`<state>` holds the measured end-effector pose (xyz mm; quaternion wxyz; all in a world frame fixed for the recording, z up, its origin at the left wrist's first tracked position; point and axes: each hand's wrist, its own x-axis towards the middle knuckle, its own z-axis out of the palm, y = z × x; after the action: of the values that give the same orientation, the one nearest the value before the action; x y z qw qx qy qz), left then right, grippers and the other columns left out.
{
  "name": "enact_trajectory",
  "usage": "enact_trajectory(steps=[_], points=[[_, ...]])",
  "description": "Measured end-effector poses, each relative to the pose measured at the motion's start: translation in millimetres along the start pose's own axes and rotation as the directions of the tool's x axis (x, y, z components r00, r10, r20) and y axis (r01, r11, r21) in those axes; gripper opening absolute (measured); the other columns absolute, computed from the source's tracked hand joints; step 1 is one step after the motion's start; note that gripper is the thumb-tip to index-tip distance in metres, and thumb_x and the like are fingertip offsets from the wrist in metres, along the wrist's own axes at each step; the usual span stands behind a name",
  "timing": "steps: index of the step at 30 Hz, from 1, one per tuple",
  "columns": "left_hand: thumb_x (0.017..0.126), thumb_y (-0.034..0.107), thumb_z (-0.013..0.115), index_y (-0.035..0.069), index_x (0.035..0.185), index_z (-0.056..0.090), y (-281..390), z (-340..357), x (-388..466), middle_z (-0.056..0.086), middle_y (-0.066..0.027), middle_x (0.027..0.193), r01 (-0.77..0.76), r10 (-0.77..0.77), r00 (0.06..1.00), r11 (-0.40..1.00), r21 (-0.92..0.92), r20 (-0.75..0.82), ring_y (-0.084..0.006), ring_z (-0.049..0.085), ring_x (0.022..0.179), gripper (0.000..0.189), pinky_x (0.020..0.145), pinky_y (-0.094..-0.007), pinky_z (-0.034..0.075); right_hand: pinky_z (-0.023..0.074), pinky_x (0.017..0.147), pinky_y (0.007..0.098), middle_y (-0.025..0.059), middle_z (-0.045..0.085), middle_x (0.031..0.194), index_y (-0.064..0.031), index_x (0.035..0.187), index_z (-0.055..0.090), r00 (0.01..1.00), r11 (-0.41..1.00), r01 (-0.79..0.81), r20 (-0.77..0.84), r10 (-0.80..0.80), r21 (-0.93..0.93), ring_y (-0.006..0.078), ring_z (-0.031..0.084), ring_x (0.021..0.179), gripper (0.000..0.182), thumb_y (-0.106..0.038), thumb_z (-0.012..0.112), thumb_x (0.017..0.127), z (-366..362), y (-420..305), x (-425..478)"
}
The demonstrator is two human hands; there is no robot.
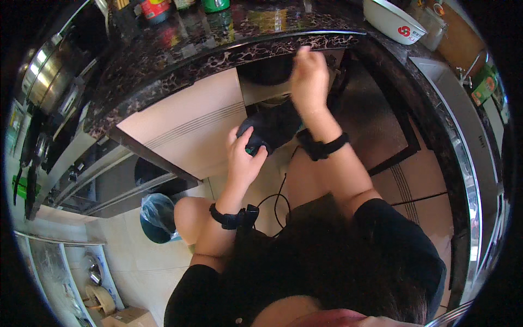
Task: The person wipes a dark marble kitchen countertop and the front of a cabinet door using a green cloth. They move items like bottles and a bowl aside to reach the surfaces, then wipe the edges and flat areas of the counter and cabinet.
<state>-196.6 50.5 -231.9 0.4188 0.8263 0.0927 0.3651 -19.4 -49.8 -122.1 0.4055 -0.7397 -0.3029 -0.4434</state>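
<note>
In the middle of the view, my left hand point(246, 157) grips the near end of a dark black object point(271, 124), with thumb and fingers spread around it. A small green spot shows near the thumb; exactly what the object is, I cannot tell. Higher and to the right, my right hand point(311, 77) is raised just below the marbled counter edge point(261, 55). Its fingers look curled and blurred, so whether they hold anything is hidden. Behind both hands is an open lower cabinet, with a dark round pan-like item point(267, 71) inside.
A pale cabinet door point(188, 126) stands to the left of the opening, a dark door panel point(369, 110) to the right. A lined bin point(157, 218) is on the tiled floor. Up on the right counter are a white basin point(392, 22) and a sink point(433, 69). A black cable point(282, 196) hangs near my knees.
</note>
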Motion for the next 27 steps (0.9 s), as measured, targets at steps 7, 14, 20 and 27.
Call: enact_trajectory(steps=[7,14,20,27], points=[[0.069,0.015,0.076,-0.003,0.114,0.059,-13,-24,-5,0.045,-0.0245,0.125,-0.027,0.048,0.992,0.984,0.175,-0.117,-0.0405,0.044,0.118,0.052,0.101,-0.0465,0.037,0.0521,0.069,0.0417,0.0158,0.06,0.094,0.0006,0.111,0.063,0.94,0.867,0.1,0.239,-0.243,0.488,0.0369,0.061,0.076,0.026,0.0,0.055,0.086,34,-126,-36],[0.071,0.018,0.075,-0.005,0.106,0.06,-12,-64,-10,0.051,-0.022,0.117,0.004,0.03,0.941,0.995,0.102,-0.336,-0.0387,0.054,0.105,0.045,0.091,-0.0444,0.043,0.052,0.073,0.0374,0.0173,0.062,0.094,-0.0009,0.108,0.067,0.813,0.693,-0.113,0.467,-0.347,0.712,0.0342,0.062,0.083,0.031,0.001,0.064,0.078,-40,-132,-76],[0.081,0.02,0.067,-0.002,0.115,0.053,-7,-57,-33,0.058,-0.0172,0.11,-0.221,0.192,0.928,0.974,-0.056,-0.32,-0.0291,0.056,0.104,0.043,0.09,-0.0387,0.045,0.0515,0.079,0.0371,0.0133,0.064,0.094,-0.0023,0.105,0.068,0.82,0.65,-0.08,0.42,-0.389,0.756,0.0311,0.062,0.09,0.032,0.005,0.067,0.074,-72,-145,-98],[0.08,0.007,0.069,-0.005,0.099,0.059,5,-69,-35,0.06,-0.0161,0.102,-0.122,0.051,0.901,0.983,-0.14,-0.431,-0.0315,0.059,0.094,0.025,0.087,-0.0374,0.045,0.0452,0.09,0.0402,0.0135,0.06,0.109,-0.0038,0.111,0.06,0.965,0.942,0.262,-0.041,-0.259,0.208,0.0323,0.056,0.102,0.04,-0.007,0.072,0.073,-127,-95,-58]])
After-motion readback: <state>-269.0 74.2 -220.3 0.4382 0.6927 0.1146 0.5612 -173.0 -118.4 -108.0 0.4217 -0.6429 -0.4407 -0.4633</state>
